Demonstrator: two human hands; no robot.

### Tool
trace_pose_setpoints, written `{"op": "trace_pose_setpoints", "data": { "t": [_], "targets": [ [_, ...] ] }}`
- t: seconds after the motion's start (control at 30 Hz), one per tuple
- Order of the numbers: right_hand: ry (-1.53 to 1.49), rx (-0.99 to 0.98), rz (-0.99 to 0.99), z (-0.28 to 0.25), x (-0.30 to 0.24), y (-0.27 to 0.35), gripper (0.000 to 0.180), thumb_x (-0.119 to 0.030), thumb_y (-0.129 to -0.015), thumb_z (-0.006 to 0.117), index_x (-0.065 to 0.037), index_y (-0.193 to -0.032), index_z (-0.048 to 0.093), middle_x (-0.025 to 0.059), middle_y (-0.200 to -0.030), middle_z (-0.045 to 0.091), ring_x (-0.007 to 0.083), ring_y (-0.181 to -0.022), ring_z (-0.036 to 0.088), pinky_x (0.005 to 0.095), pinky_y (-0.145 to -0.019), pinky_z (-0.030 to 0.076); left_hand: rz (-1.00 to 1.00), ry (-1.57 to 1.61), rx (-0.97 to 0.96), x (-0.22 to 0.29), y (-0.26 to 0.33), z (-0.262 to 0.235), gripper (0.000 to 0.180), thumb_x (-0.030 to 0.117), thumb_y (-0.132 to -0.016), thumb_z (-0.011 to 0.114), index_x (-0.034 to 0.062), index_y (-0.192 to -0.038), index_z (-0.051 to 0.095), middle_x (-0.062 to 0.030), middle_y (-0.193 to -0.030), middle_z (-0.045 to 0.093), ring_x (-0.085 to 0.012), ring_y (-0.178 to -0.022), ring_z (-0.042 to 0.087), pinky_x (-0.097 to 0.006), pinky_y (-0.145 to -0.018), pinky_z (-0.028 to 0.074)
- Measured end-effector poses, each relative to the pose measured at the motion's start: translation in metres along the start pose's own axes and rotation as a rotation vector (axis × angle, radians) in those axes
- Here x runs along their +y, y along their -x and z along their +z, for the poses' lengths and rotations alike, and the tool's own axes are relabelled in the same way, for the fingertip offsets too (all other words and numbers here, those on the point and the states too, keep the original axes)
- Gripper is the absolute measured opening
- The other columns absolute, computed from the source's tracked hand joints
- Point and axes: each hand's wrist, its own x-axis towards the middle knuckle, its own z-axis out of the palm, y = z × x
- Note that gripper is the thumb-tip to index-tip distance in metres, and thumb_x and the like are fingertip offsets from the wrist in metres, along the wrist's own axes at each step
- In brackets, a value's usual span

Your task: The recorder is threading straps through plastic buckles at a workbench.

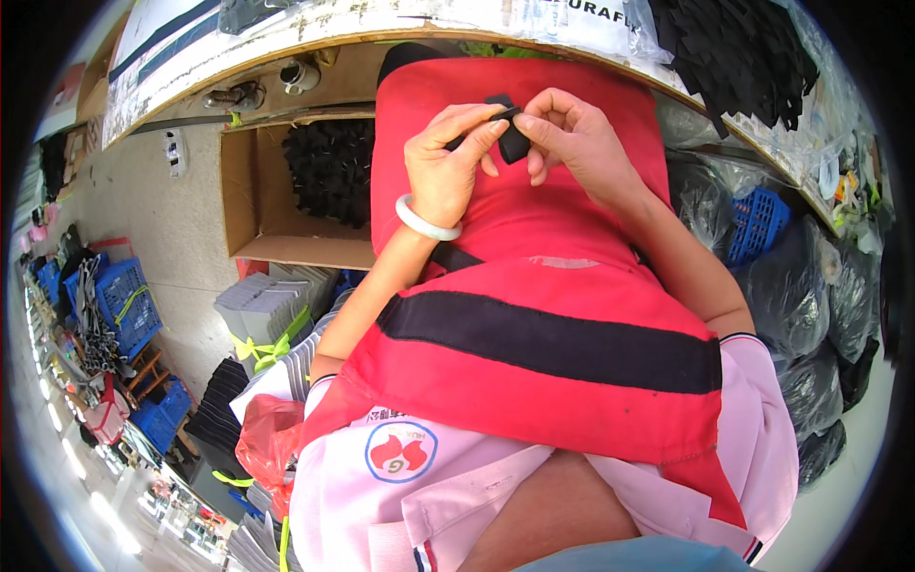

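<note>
Above my red-aproned lap, both hands meet on a short black fabric strip (pixel 515 145), which looks folded or looped over itself. My left hand (pixel 446 164), with a pale bangle (pixel 427 227) at its wrist, pinches one side between thumb and fingers. On the other side, my right hand (pixel 577 143) is closed, thumb against forefinger, at the strip's upper edge. Parts of the strip are hidden behind the fingertips. A heap of similar black strips (pixel 734 57) lies on the table at the far right.
The worktable (pixel 381 38) curves across the far side. Left of my lap, a cardboard box (pixel 250 191) holds many small black pieces (pixel 329 172). Tied grey stacks (pixel 262 305) and a red plastic bag (pixel 269 443) sit nearer. Black bags (pixel 791 286) and a blue basket (pixel 758 224) crowd the right.
</note>
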Motion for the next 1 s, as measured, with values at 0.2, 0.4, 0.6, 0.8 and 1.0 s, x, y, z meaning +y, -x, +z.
{"op": "trace_pose_setpoints", "data": {
  "t": [0.2,0.4,0.6,0.8,1.0],
  "targets": [
    [0.021,-0.131,0.103,-0.025,-0.005,-0.009,0.018,-0.020,-0.094,0.062,-0.002,-0.097,0.063,0.0009,-0.071,0.059,0.0072,-0.058,0.058,0.0210,-0.051,0.050,0.075,-0.085,-0.165,0.001,0.007,-0.006,0.020,-0.011,-0.080,0.067,-0.0024,-0.097,0.072,-0.0067,-0.098,0.060,-0.0091,-0.061,0.058,-0.019,-0.052,0.047],
    [0.226,-0.086,-0.121,-0.023,-0.003,-0.010,0.019,-0.020,-0.093,0.063,-0.001,-0.091,0.065,0.0013,-0.077,0.063,0.0067,-0.066,0.059,0.0212,-0.060,0.049,0.082,-0.135,-0.241,0.007,0.015,-0.010,0.018,-0.011,-0.081,0.066,-0.0033,-0.097,0.071,-0.0073,-0.100,0.057,-0.0106,-0.063,0.059,-0.021,-0.053,0.047],
    [0.164,-0.108,-0.153,-0.020,-0.006,-0.010,0.011,-0.011,-0.092,0.064,-0.001,-0.097,0.062,0.0030,-0.083,0.065,0.0093,-0.076,0.062,0.0230,-0.068,0.053,0.080,-0.156,-0.253,0.016,0.019,-0.010,0.018,-0.012,-0.082,0.064,-0.0040,-0.096,0.070,-0.0081,-0.101,0.058,-0.0107,-0.063,0.059,-0.020,-0.053,0.047],
    [0.086,-0.124,-0.121,-0.011,0.019,-0.016,0.010,-0.006,-0.089,0.065,-0.003,-0.096,0.058,0.0041,-0.087,0.064,0.0103,-0.077,0.063,0.0246,-0.069,0.053,0.148,-0.554,-0.403,0.056,0.024,-0.031,0.015,-0.007,-0.079,0.067,-0.0019,-0.092,0.070,-0.0083,-0.088,0.062,-0.0174,-0.082,0.062,-0.026,-0.073,0.049],
    [0.738,0.196,-0.468,-0.048,-0.039,0.010,0.013,-0.013,-0.088,0.067,-0.002,-0.095,0.066,0.0042,-0.087,0.067,0.0115,-0.078,0.060,0.0253,-0.073,0.049,-0.225,-0.450,0.237,0.064,0.040,-0.167,0.026,0.006,-0.093,0.057,0.0006,-0.119,0.061,-0.0088,-0.106,0.066,-0.0119,-0.067,0.067,-0.019,-0.041,0.037]
  ]
}}
